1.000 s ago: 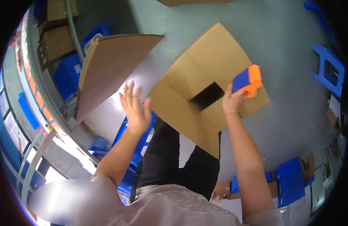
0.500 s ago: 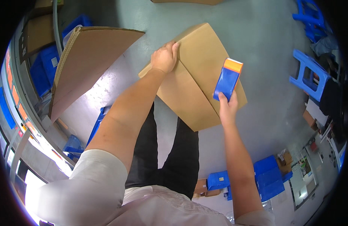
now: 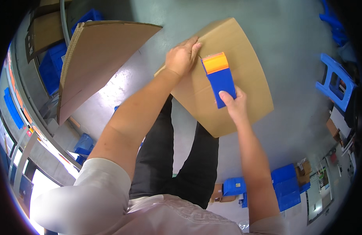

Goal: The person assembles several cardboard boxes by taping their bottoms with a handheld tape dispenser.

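- The grey floor [image 3: 290, 35] fills most of the view, smooth and pale, with a bright glare patch to the left of the person's legs
- A big flat sheet of cardboard [image 3: 98, 58] leans at the upper left, its corrugated edge showing along the near side, well apart from both hands
- The closed cardboard box [image 3: 243, 98] sits in the upper middle, in front of the person's dark trousers [image 3: 165, 164], with its top flaps folded shut and one corner pointing toward the legs
- Blue plastic crates [image 3: 286, 188] stand on the floor at the lower right, and more blue bins [image 3: 51, 62] sit behind the leaning sheet at the left
- A blue step stool [image 3: 335, 82] stands at the right rim, well away from the box
- The left hand [image 3: 181, 56] lies flat on the box top near its far left edge, fingers together and stretched out, pressing down and gripping nothing
- The right hand [image 3: 234, 105] is closed on the lower end of the tape dispenser, thumb on its face; the rest of the fingers are hidden behind it
- The blue tape dispenser [image 3: 220, 80] with its orange head rests against the box top, orange end just beside the left hand's fingertips and along the middle seam; whether any tape is laid down cannot be told
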The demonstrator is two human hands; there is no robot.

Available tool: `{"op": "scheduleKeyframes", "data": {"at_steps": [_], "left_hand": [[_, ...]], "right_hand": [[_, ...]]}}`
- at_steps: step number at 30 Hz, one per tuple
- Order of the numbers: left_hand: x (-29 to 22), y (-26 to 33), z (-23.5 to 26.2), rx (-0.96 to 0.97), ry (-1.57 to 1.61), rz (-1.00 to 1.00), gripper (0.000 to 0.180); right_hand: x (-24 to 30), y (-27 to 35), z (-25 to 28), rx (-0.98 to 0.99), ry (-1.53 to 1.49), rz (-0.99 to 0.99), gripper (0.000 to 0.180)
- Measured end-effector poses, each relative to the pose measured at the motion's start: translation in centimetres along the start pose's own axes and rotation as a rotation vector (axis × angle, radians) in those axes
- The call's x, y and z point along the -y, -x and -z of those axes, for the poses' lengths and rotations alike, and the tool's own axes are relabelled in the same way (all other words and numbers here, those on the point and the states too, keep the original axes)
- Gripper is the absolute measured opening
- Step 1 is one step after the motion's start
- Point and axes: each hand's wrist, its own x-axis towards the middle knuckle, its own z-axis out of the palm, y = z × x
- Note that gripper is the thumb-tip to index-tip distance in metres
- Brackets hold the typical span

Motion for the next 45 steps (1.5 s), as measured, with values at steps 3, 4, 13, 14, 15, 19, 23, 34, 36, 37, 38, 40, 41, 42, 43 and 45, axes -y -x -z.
{"op": "scheduleKeyframes", "data": {"at_steps": [3,4,13,14,15,19,23,34,36,37,38,40,41,42,43,45], "left_hand": [[0.1,0.1,0.1,0.049,-0.086,-0.041,0.043],[-0.2,0.0,0.2,0.092,-0.136,-0.011,0.043],[-0.5,0.3,1.9,0.157,0.104,0.008,0.044],[-0.6,0.3,1.9,0.160,0.105,0.010,0.044],[-0.8,0.2,1.9,0.162,0.072,0.019,0.045],[-1.1,-0.3,1.5,0.184,0.010,0.078,0.047],[-1.1,-1.2,1.2,0.249,-0.022,0.094,0.048],[-3.8,0.8,4.4,0.438,0.810,0.555,0.036],[-2.8,0.5,5.1,0.565,0.891,0.646,0.033],[-2.4,0.5,5.3,0.691,0.973,0.738,0.029],[-2.5,0.5,5.1,0.698,0.976,0.736,0.029],[-2.8,0.7,4.8,0.713,1.189,0.758,0.025],[-2.4,0.8,4.6,0.714,1.187,0.760,0.025],[-2.0,0.6,4.4,0.719,1.197,0.746,0.026],[-1.7,0.7,4.3,0.724,1.207,0.731,0.028],[-1.8,0.9,3.9,0.727,1.232,0.781,0.025]], "right_hand": [[0.0,-1.2,0.7,0.034,-0.065,0.000,0.031],[0.2,-1.2,0.8,0.033,-0.067,-0.005,0.031],[3.8,2.3,2.1,0.141,-0.237,-0.063,0.029],[4.0,2.3,2.3,0.168,-0.259,-0.044,0.029],[3.9,2.3,2.4,0.168,-0.259,-0.049,0.029],[3.5,1.2,1.3,0.218,-0.212,-0.050,0.028],[-0.4,-2.2,0.4,0.155,0.015,-0.062,0.027],[0.4,-2.5,2.6,0.293,0.046,-0.206,0.037],[1.1,-2.7,2.2,0.304,0.035,-0.198,0.037],[1.3,-2.7,2.0,0.314,0.028,-0.191,0.038],[1.2,-2.7,2.1,0.307,0.030,-0.194,0.038],[1.0,-2.7,2.3,0.316,0.042,-0.199,0.039],[1.1,-2.7,2.1,0.316,0.040,-0.201,0.039],[1.3,-2.8,2.0,0.320,0.036,-0.217,0.040],[1.4,-2.9,1.8,0.324,0.031,-0.233,0.040],[1.4,-2.8,2.0,0.324,0.033,-0.231,0.041]]}}
